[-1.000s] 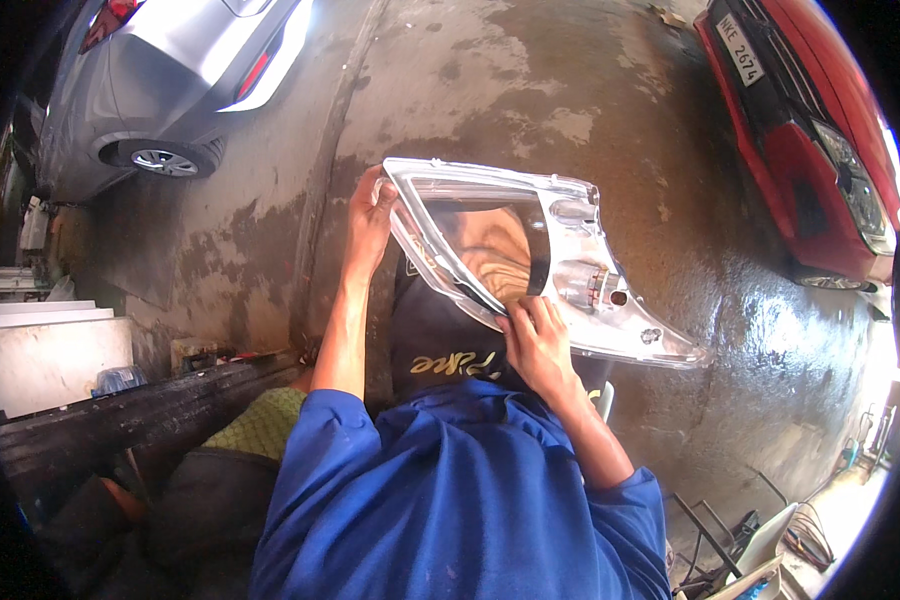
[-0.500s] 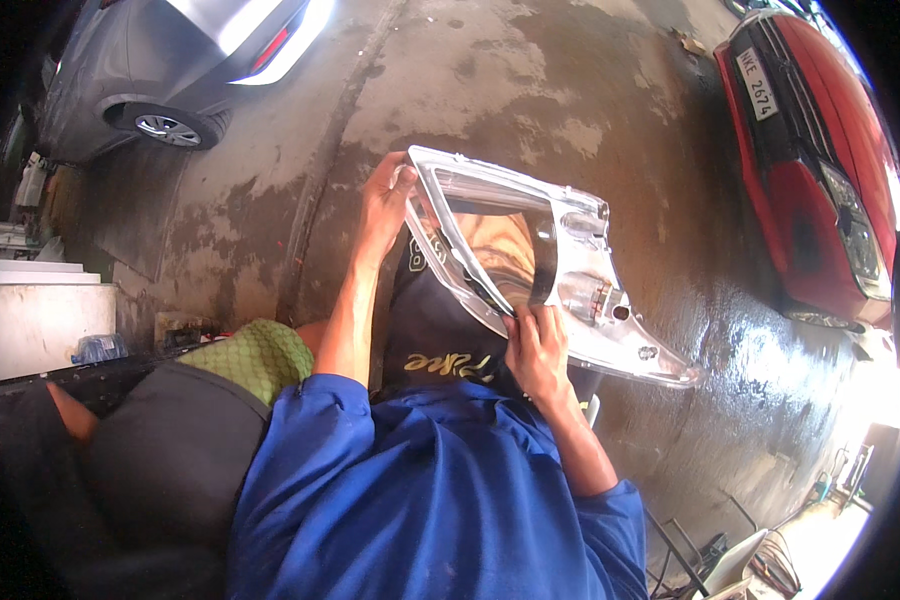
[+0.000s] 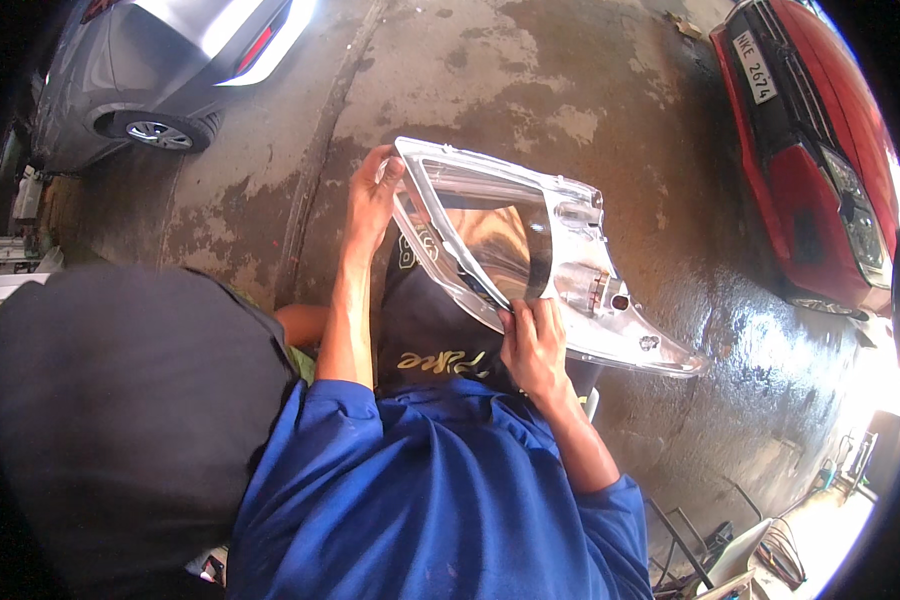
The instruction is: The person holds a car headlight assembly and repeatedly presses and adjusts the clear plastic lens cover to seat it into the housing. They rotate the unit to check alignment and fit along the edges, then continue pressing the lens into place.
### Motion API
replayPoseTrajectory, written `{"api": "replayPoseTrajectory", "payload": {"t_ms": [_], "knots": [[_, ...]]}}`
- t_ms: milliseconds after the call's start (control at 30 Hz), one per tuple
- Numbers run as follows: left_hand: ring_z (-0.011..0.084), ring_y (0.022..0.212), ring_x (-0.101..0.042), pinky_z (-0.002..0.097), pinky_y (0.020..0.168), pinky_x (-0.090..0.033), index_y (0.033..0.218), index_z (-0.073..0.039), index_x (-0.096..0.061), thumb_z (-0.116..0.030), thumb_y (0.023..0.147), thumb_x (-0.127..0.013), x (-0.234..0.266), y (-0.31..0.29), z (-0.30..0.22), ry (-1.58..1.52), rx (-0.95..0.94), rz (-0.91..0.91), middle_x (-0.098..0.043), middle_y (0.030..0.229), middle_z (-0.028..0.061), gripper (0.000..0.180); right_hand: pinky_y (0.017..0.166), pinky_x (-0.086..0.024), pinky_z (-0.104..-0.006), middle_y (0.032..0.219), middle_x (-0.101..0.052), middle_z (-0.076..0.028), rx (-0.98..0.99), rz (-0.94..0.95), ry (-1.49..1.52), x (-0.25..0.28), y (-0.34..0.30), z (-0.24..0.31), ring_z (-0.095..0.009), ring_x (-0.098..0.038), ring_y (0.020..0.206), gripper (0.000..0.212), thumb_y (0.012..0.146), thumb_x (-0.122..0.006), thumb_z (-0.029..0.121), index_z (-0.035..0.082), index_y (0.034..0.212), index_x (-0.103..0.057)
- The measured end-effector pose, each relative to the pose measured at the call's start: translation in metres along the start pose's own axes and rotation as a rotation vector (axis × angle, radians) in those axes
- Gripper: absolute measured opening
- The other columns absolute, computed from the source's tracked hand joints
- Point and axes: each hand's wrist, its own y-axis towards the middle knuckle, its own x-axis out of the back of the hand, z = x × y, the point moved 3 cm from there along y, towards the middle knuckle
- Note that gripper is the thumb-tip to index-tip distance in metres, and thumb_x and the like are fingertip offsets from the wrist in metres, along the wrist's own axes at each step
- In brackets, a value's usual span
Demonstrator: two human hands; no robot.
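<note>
A clear and silver headlight cover [image 3: 582,255], long and tapering to a point at the right, is held up over my lap. It has a large opening or see-through window on its left part. My left hand [image 3: 372,205] grips its upper left corner, thumb over the rim. At the lower edge of the window my right hand [image 3: 536,345] is closed, with its fingertips bent over the inner rim. A thin dark strip [image 3: 482,287] runs along that rim toward these fingers; whether they pinch it is hidden.
Another person in dark clothing [image 3: 120,420] is close at my left. A grey car [image 3: 160,75] stands at the far left, a red car [image 3: 800,150] at the right. The concrete floor [image 3: 450,90] is wet in patches. Metal frames and cables [image 3: 785,555] lie at the lower right.
The person at my left has leaned in closer, covering the white box and most of the green cloth. The headlight cover has shifted slightly; both my hands keep their hold.
</note>
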Motion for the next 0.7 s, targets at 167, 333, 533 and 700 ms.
{"api": "replayPoseTrajectory", "payload": {"t_ms": [167,333,533,700], "knots": [[0.0162,0.109,-0.061,0.0358,0.098,-0.048,0.122,-0.005,-0.068,-0.049,0.096,-0.071,0.001,-0.002,-0.003,0.016,-0.005,0.006,-0.071,0.113,0.0064,0.052,0.07,-0.042,-0.0472,0.088,-0.051,-0.017,0.007,-0.013,-0.012,-0.001,-0.001,0.001,-0.036,-0.052,0.079,0.023,0.086,-0.071,0.004,-0.002,0.106,-0.06],[0.0158,0.11,-0.063,0.0365,0.097,-0.052,0.124,-0.005,-0.067,-0.047,0.096,-0.071,-0.003,-0.004,-0.008,-0.037,0.024,0.009,-0.07,0.115,0.0059,0.051,0.07,-0.043,-0.0474,0.088,-0.052,-0.017,-0.003,0.008,-0.011,-0.002,-0.001,0.001,-0.036,-0.053,0.079,0.023,0.086,-0.071,0.003,-0.002,0.105,-0.061],[0.0154,0.108,-0.064,0.0342,0.095,-0.052,0.124,-0.006,-0.066,-0.045,0.098,-0.07,-0.002,0.001,-0.013,-0.004,0.043,0.026,-0.07,0.114,0.0051,0.048,0.07,-0.047,-0.0458,0.091,-0.057,-0.016,-0.06,0.033,0.072,0.005,0.005,0.002,-0.035,-0.057,0.081,0.021,0.086,-0.073,0.0,-0.001,0.105,-0.064],[0.0121,0.101,-0.061,0.0307,0.09,-0.05,0.117,-0.005,-0.066,-0.038,0.104,-0.063,-0.011,0.005,-0.017,0.091,0.033,-0.014,-0.067,0.107,0.0025,0.036,0.072,-0.049,-0.047,0.093,-0.058,-0.017,-0.083,0.05,0.071,-0.003,0.003,0.001,-0.037,-0.058,0.083,0.021,0.087,-0.072,0.0,-0.001,0.106,-0.064]]}}
